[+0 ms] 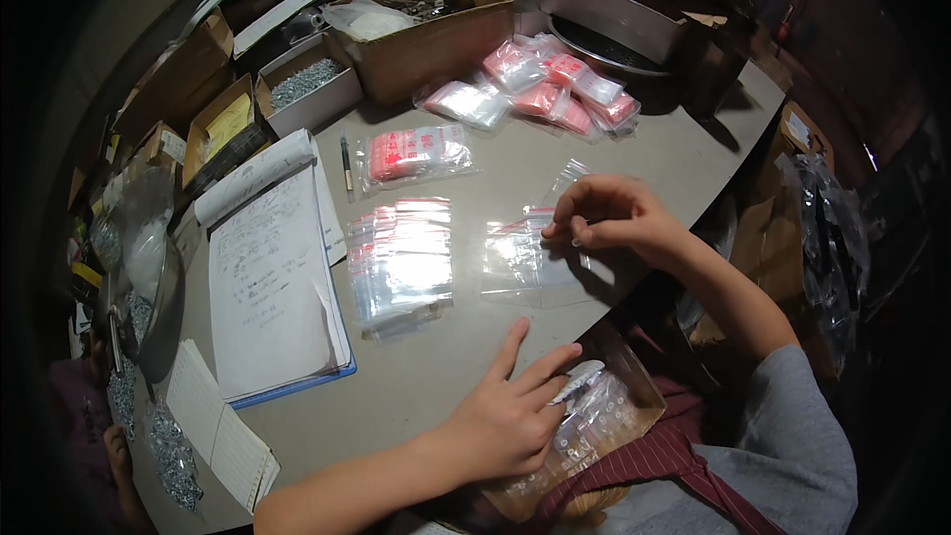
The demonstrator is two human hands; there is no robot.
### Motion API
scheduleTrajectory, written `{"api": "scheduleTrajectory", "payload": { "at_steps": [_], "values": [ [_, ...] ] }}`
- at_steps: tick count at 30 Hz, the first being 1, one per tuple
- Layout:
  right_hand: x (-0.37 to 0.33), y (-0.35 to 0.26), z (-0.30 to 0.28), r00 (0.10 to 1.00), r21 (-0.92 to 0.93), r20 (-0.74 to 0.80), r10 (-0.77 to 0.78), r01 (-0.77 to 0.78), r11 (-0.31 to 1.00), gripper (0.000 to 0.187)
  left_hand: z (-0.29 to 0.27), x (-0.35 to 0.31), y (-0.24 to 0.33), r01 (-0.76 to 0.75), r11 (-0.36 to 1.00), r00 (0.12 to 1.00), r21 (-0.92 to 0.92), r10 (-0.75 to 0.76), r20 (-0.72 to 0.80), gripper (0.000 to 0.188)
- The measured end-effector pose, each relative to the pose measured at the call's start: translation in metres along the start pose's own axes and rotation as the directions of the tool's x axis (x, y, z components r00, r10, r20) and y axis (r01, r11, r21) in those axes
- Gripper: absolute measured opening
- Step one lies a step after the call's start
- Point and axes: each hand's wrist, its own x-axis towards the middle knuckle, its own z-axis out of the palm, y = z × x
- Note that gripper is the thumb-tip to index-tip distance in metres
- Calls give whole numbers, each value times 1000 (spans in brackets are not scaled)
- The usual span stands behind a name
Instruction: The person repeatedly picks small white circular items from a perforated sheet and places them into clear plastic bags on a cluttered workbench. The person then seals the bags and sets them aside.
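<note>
My right hand (622,216) is over a few loose clear zip bags (515,263) at the table's right edge. Its fingers are curled to a pinch at the bags, and whatever is between the fingertips is too small to make out. Low at the table's front edge, my left hand (510,421) has its fingers spread. It hangs at an open cardboard box (649,401) holding small filled clear bags (592,426). A white piece (578,379) shows beside its fingers; I cannot tell whether they touch it. Left of the loose bags lies an overlapping stack of clear zip bags (404,263).
Packs of red-printed bags (565,89) are heaped at the back, with one pack (416,152) nearer. A clipboard with written sheets (272,277) and a pen (347,168) lie left. Boxes of metal parts (302,84) line the back. Another person's hand (119,456) shows far left.
</note>
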Motion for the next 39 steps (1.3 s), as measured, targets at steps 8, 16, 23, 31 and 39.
{"api": "scheduleTrajectory", "payload": {
  "at_steps": [8, 16, 23, 31, 39],
  "values": [
    [-9, 19, 19, 950, 67, 308, 49, -73, 995, 32, 3, 1, -3, -113, 991, 994, -75, 113, -5, 18],
    [1, 16, 4, 968, 61, 244, 64, -81, 995, 29, -2, -2, 6, -19, 999, 990, 50, 12, 141, 23],
    [2, -2, 23, 991, -299, -31, -133, 118, 947, 33, 18, -8, 23, 29, 939, 996, 343, -55, 67, 18],
    [36, 9, -14, 933, -647, 115, -341, 331, 687, 32, 19, -7, 16, 13, 962, 1000, 274, -17, 13, 16],
    [61, -26, 4, 987, -746, 159, -20, 133, 652, 32, 15, -8, 4, 6, 1000, 996, 2, -6, -84, 10]
  ]
}}
